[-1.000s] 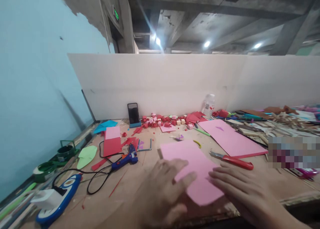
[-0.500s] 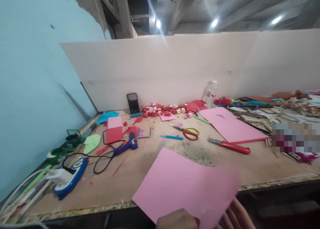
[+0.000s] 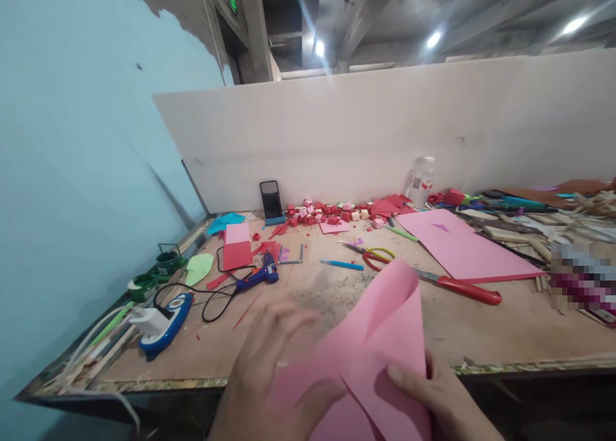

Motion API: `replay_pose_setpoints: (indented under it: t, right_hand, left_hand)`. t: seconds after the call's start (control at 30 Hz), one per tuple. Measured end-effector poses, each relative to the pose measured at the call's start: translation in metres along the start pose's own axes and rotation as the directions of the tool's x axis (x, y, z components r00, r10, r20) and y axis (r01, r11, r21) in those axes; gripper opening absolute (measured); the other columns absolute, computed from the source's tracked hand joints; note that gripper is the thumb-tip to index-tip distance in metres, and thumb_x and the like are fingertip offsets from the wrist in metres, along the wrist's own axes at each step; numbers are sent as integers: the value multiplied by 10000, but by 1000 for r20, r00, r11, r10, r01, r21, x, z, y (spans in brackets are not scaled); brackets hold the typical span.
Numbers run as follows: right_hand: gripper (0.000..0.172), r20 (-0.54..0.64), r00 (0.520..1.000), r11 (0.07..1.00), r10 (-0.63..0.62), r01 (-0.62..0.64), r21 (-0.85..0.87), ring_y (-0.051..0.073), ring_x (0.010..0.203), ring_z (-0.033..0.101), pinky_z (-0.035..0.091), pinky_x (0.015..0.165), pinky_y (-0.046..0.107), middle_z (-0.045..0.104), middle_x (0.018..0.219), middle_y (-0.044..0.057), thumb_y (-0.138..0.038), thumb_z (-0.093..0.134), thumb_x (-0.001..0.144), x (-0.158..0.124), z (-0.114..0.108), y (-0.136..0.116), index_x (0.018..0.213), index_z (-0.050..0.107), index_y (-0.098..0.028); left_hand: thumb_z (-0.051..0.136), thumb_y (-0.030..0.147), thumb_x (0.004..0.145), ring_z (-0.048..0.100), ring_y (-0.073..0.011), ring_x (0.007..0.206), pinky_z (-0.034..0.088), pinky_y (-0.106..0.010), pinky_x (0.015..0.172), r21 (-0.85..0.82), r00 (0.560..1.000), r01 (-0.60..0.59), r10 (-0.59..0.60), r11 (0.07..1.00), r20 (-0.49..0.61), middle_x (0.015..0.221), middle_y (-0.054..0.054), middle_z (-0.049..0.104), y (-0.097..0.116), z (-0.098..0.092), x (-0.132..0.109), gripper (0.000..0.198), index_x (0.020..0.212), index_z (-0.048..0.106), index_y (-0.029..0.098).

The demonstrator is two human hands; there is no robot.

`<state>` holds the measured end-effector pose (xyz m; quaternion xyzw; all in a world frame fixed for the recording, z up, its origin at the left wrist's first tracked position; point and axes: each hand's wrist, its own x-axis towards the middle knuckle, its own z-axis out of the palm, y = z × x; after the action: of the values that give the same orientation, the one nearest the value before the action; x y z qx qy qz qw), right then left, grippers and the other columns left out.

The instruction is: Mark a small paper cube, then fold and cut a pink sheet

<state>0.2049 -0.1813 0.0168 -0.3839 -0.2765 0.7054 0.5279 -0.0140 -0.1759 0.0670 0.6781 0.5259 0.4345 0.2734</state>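
In front of me a pink sheet of paper is bent over, its upper corner curled into a loose roll above the table's front edge. My right hand grips its right side, thumb on the front face and fingers behind. Slightly blurred, my left hand is at the sheet's left side with fingers stretched out and apart from the thumb. Its thumb lies over the paper; whether it touches I cannot tell. Just beyond the paper are red-and-yellow-handled scissors and a red-handled knife, its blade partly behind the curl.
A blue glue gun and its cord lie left, near a blue-white power strip. A light-blue pen-like tool lies mid-table. Red and pink cubes, a phone and a bottle line the back. Pink sheets lie right.
The pink sheet was spread nearly flat; now its corner is folded over and curled. My left hand has come up at the left, and my right thumb now presses the front. The view has shifted left.
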Motion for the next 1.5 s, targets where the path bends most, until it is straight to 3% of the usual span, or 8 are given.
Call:
replay_pose_setpoints:
  t: [0.1,0.23,0.5,0.63,0.77,0.9,1.23,1.5]
  right_hand:
    - [629,11,999,989,-52,53,-137,429,1057,741,602,907,495,801,1044,186,-482,995,614,14,7,-11,1104,784,-149]
    - [619,0,994,918,-106,98,-384,408,977,751,620,814,430,811,979,162,-570,989,593,30,-2,-10,1010,808,-149]
    - [473,107,994,966,10,18,-258,301,931,730,571,840,360,793,975,110,-581,917,736,10,-20,-10,985,823,-189]
    - [388,59,997,943,-40,57,-328,257,807,708,547,737,320,790,880,116,-538,872,824,8,-27,0,886,822,-158]
    - [395,-46,992,941,-114,93,-324,269,756,692,550,703,352,782,851,120,-530,890,802,8,-26,14,819,810,-144]
    - [401,-148,979,951,-143,94,-294,280,760,686,540,696,359,781,818,115,-517,948,718,5,-14,16,813,828,-146]
    - [337,-9,1000,989,-11,10,-147,223,693,640,489,684,315,757,782,98,-495,881,805,5,-17,5,844,840,-162]
    - [335,-182,974,973,-134,95,-210,253,712,661,520,687,347,772,821,107,-489,905,796,10,-26,17,834,825,-165]
  left_hand:
    - [927,455,600,615,-323,1122,515,-418,947,28,952,190,-191,981,241,1284,-82,697,7,-4,37,772,1305,671,273]
    - [741,311,740,675,-249,905,505,-307,761,-99,778,337,-217,936,589,957,-30,759,-3,15,56,311,1018,767,175]
    - [566,498,990,675,-271,1119,475,-360,1008,167,701,141,-217,976,679,1232,-35,768,-21,-2,22,380,1244,733,270]
    - [555,507,1001,626,-269,1254,428,-359,1083,238,735,116,-244,964,632,1389,-18,703,-14,-14,18,448,1402,636,324]
    - [645,459,957,681,-187,929,454,-272,799,203,723,170,-262,964,640,986,45,765,-7,-8,18,215,988,733,266]
    - [567,454,987,607,-161,736,372,-282,666,260,744,126,-265,957,613,751,38,667,-10,-1,18,358,727,585,208]
    - [442,448,1045,649,-200,868,411,-296,775,263,728,0,-180,965,662,899,-5,736,-21,-8,20,350,894,670,230]
    - [547,498,1008,590,-162,741,334,-285,661,267,720,104,-258,958,645,751,33,641,-30,-3,20,394,738,548,211]
